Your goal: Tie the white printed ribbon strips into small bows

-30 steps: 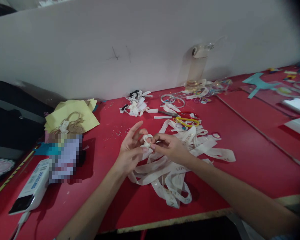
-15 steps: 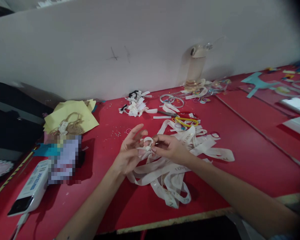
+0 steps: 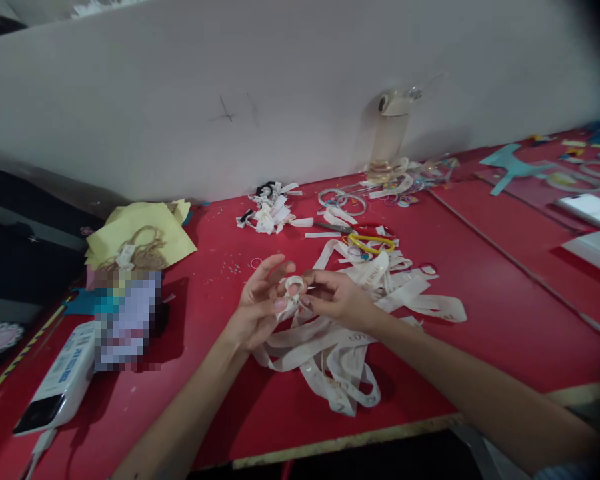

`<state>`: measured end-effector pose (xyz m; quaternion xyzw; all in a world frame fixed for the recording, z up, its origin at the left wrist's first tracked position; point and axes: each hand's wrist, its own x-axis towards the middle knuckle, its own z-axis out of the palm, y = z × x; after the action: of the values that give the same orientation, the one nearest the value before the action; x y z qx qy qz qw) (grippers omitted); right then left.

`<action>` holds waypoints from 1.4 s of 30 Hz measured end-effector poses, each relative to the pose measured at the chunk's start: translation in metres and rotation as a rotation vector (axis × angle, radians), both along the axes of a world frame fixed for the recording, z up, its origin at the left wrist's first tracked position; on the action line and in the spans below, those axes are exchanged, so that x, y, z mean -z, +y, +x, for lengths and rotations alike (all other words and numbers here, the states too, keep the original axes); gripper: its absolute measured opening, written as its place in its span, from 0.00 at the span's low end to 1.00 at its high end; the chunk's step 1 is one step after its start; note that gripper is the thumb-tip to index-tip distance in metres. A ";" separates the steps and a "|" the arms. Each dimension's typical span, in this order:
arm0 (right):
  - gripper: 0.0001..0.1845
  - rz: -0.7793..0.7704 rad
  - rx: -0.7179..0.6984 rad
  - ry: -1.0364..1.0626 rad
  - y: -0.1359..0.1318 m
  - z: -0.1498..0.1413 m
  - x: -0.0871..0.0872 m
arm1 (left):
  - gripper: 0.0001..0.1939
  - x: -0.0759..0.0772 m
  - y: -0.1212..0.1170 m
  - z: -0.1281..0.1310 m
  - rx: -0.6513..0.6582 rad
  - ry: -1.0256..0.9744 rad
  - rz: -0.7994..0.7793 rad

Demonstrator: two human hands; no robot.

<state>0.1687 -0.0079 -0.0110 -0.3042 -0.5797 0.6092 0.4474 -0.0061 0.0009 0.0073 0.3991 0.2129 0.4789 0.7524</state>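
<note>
Between my two hands is a looped piece of white ribbon [image 3: 294, 283]. My left hand [image 3: 260, 303] pinches its lower left side with the thumb, while the other fingers curve up behind it. My right hand [image 3: 340, 297] grips the loop's right side between thumb and fingertips. Below and to the right, a long white printed ribbon [image 3: 325, 338] lies in loose folds on the red table [image 3: 215, 400]. Just beyond the ribbon pile rest scissors [image 3: 369, 241] with yellow and red handles.
A heap of cut ribbon pieces [image 3: 270, 212] lies near the wall, with a clear bottle [image 3: 389, 143] to its right. At left are yellow paper [image 3: 130, 230] and a white power bank [image 3: 63, 380] with a cable. A phone [image 3: 593, 210] lies far right.
The ribbon loop between my fingers has turned and shows a rounder opening. Both hands stay in nearly the same place.
</note>
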 end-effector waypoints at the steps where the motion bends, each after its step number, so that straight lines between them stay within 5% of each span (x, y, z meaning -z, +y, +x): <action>1: 0.08 -0.002 -0.002 0.009 0.000 0.000 0.001 | 0.29 0.000 0.000 0.000 0.010 0.004 -0.003; 19: 0.08 0.052 0.022 -0.063 -0.001 -0.001 -0.001 | 0.30 0.001 -0.002 -0.007 0.092 -0.008 0.087; 34: 0.06 -0.042 -0.022 -0.032 -0.002 -0.009 0.001 | 0.24 -0.004 -0.004 0.007 -0.135 0.085 0.033; 42: 0.07 -0.032 -0.004 -0.011 -0.001 -0.009 0.007 | 0.25 -0.003 -0.002 0.001 -0.052 0.025 0.028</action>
<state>0.1597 -0.0085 -0.0176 -0.3134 -0.5729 0.6176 0.4383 -0.0052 -0.0016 0.0102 0.4099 0.2258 0.4963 0.7312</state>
